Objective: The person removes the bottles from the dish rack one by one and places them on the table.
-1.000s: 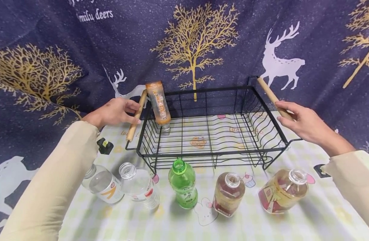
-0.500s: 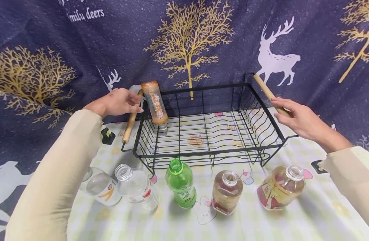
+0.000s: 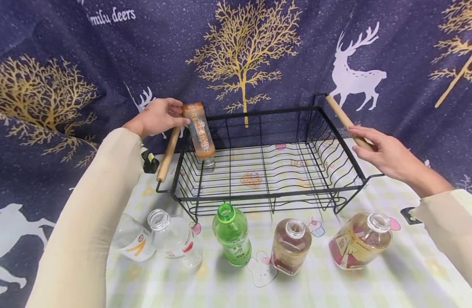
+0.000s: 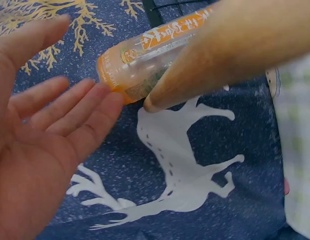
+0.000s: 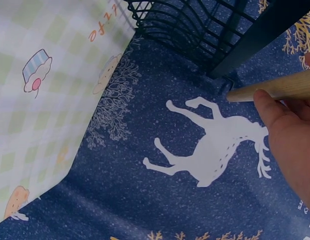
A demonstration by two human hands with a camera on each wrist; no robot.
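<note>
A black wire dish rack (image 3: 255,197) with wooden handles stands on the table. An orange-labelled clear plastic bottle (image 3: 199,132) leans upside down in its left end, neck toward the rack floor. My left hand (image 3: 158,115) is beside the bottle's raised base, above the left wooden handle (image 3: 169,154). In the left wrist view the fingers (image 4: 84,120) are extended, their tips at the bottle's orange base (image 4: 112,75); whether they touch is unclear. My right hand (image 3: 386,152) holds the right wooden handle (image 3: 341,115) between fingers and thumb.
Before the rack stand uncapped bottles: two clear ones (image 3: 133,241) (image 3: 178,244) at left, a green one (image 3: 233,239) in the middle, two reddish-labelled ones (image 3: 291,246) (image 3: 359,241) at right. A dark patterned curtain (image 3: 236,55) hangs behind.
My left hand has moved up along the left handle to the bottle's raised base, its fingers straightening. The right hand stays on its handle. The bottle and rack keep their places.
</note>
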